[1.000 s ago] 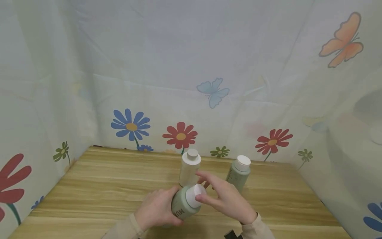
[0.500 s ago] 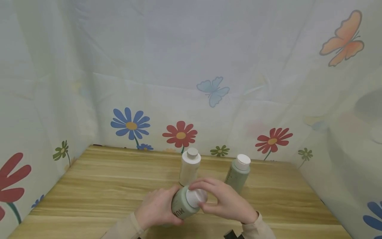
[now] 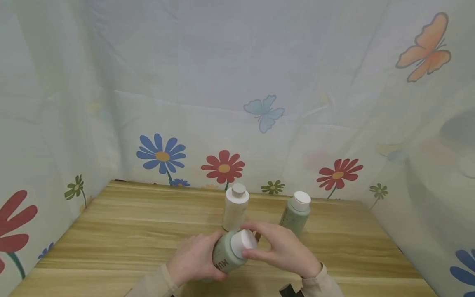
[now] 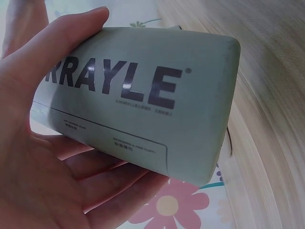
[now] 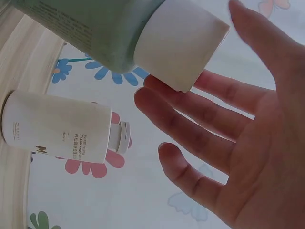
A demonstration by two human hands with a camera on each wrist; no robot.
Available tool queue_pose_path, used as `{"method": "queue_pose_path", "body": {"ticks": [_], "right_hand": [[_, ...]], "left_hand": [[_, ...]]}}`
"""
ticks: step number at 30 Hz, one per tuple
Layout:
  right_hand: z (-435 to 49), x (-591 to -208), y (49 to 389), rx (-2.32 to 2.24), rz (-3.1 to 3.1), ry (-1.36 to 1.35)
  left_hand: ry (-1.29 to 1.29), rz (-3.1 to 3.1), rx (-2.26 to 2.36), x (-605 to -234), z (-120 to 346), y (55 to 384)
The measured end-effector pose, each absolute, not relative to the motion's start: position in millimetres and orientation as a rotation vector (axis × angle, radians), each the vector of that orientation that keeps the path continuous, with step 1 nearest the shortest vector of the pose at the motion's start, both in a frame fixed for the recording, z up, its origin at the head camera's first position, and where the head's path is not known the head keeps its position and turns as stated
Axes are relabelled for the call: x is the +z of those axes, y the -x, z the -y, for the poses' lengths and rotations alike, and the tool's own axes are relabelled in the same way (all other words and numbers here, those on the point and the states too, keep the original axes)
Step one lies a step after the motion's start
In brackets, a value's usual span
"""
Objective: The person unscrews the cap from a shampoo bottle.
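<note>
In the head view my left hand (image 3: 194,255) grips a green bottle (image 3: 222,255) by its body, tilted with the cap toward the right. Dark lettering on the bottle (image 4: 143,95) shows in the left wrist view, where my thumb and fingers (image 4: 107,186) wrap its sides. My right hand (image 3: 283,249) is at the bottle's white cap (image 3: 243,243). In the right wrist view, the fingers of my right hand (image 5: 228,124) are spread loosely beside the cap (image 5: 178,43), and the thumb stands apart from its edge.
A white bottle (image 3: 235,210) with a small grey cap stands upright behind my hands. Another green bottle (image 3: 295,218) with a white cap is upright to the right, partly hidden by my right hand. The wooden table (image 3: 148,222) meets a flower-patterned cloth (image 3: 185,99) at the back.
The fingers of my right hand closed around the cap half a second ago and have now loosened and spread again. My left hand keeps its grip on the bottle with hardly any movement.
</note>
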State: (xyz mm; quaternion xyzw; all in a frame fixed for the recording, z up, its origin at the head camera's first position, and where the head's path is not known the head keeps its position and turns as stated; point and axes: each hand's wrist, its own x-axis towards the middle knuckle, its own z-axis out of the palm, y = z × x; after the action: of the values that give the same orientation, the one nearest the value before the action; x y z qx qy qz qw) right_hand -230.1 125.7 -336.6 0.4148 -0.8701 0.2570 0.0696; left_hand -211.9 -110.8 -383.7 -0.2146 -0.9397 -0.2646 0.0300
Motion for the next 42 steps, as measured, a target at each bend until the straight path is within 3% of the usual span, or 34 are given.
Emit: {"method": "queue_pose_path", "body": {"ticks": [9,21,34,37,42], "right_hand": [[-126.6,-333.9,231.9,0.686,2.436,-1.54],[-125.6,-338.5,229.5,0.66,2.571,-1.313],[-125.2,-336.2,230.8,0.545,2.339,-1.635],[-123.1,-335.8,230.3,0.605,2.402,-1.573],[-117.5,-337.6,227.2,0.637,2.558,-1.248]], "left_hand": [[0.643,2.889,-0.779,-384.7,109.7,211.0],[0.667,2.875,-0.783,-383.3,108.2,209.8],[0.671,2.929,-0.816,-383.0,111.2,210.3],[0.666,2.924,-0.811,-382.6,111.7,210.4],[0.659,2.908,-0.783,-382.1,111.4,210.3]]}}
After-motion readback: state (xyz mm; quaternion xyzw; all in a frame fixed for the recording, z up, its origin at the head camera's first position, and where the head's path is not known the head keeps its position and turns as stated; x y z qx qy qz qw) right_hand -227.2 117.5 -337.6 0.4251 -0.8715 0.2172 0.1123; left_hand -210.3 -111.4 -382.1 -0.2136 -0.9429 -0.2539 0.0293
